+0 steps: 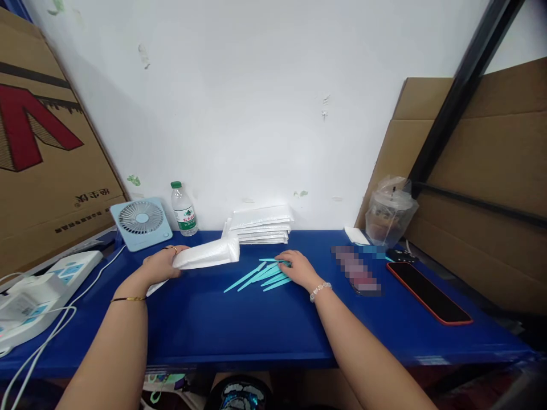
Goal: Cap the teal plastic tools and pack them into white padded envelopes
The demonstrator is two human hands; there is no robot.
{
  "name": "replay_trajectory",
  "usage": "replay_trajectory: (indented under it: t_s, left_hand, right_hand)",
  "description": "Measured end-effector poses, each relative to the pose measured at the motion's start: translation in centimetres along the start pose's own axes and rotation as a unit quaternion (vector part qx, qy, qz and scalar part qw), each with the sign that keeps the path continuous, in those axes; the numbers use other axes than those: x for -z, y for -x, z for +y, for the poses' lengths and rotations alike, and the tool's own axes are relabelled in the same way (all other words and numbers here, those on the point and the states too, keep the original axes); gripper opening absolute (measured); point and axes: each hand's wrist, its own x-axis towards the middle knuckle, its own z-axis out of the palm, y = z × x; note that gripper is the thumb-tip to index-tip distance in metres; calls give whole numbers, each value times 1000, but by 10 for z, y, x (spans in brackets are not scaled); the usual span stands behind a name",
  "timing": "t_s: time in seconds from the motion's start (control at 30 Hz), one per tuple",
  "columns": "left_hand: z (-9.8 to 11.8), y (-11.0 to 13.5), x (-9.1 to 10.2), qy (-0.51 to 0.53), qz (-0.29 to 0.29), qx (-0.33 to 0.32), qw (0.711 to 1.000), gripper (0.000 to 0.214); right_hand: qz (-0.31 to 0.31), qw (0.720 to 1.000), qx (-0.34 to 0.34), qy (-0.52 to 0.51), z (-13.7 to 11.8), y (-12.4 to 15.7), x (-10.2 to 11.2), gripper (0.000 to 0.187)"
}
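My left hand [161, 267] is closed around a white bubble mailer [209, 254], holding it a little above the blue table with its far end pointing right. Several thin teal plastic sticks [252, 276] with pointed ends lie in a loose fan near the middle. At their right ends is my right hand [301, 269], its fingers bent and pinching at the sticks; the fingertips partly cover them, and how many sticks they grip is hard to make out. Behind, a stack of white bubble mailers [260, 225] lies against the wall.
On the left are a light-blue fan [142, 223], a water bottle [183, 209] and a power strip [64, 279] with cables. To the right lie a phone [428, 293], a blurred-out item [356, 270] and a bagged drink cup [387, 213]. Cardboard boxes [487, 199] flank the table.
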Motion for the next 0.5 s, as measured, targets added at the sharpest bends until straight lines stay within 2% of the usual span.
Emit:
replay_trajectory:
  t_s: [0.1, 0.2, 0.3, 0.37, 0.4, 0.47, 0.5]
  left_hand:
    - [-6, -15, -17, -31, -18, 23, 999, 73]
    - [-1, -16, -22, -34, -13, 21, 999, 87]
    - [21, -5, -21, -4, 26, -7, 1000, 105]
    - [46, 6, -22, 65, 42, -91, 993, 93]
    - [60, 11, -25, 106, 31, -134, 985, 78]
    - [91, 17, -34, 130, 3, -186, 974, 53]
    - [105, 19, -40, 113, 10, -198, 974, 44]
  right_hand:
    - [-26, 1000, 0, -17, 0, 5, 5, 14]
    - [-51, 998, -11, -41, -3, 10, 12, 15]
    - [-8, 998, -14, -57, -9, 9, 25, 18]
    - [44, 999, -13, -30, -12, 4, 36, 16]
    - [56, 998, -15, -7, -13, 1, 42, 14]
    - [37, 999, -25, 31, -12, -5, 53, 10]
    - [12, 999, -33, 40, -11, -7, 56, 9]
